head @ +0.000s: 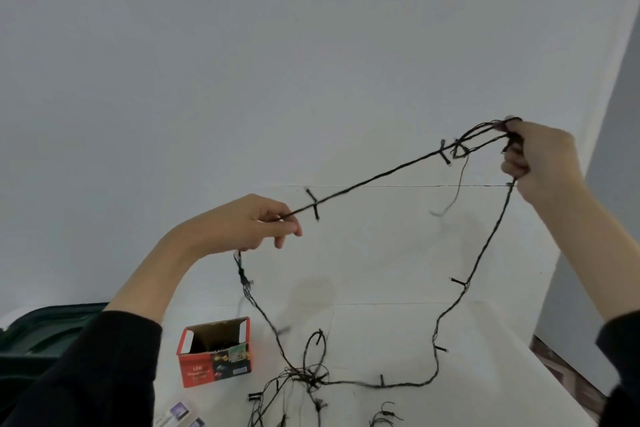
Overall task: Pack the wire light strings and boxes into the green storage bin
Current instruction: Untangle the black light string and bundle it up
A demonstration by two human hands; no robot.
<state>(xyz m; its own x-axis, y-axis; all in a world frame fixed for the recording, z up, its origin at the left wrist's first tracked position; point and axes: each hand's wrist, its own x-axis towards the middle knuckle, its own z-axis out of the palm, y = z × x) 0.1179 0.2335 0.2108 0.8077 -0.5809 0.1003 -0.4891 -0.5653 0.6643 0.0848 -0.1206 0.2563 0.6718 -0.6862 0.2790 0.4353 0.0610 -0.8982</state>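
nearest the camera, the slack of the dark wire light string (381, 180) lies tangled on the white table (485, 350), with pale small packages (183, 416) at the bottom edge to its left. just beyond stands an open red led box (214, 354), dark wire inside it. left of that, partly behind a black sleeve (86, 374), sits the green storage bin (41, 333). higher and farther, the left hand (242, 224) pinches the string between thumb and fingers. the right hand (540, 156), raised higher, grips a small bunch of gathered loops. the string runs taut between both hands before a white wall (277, 45).
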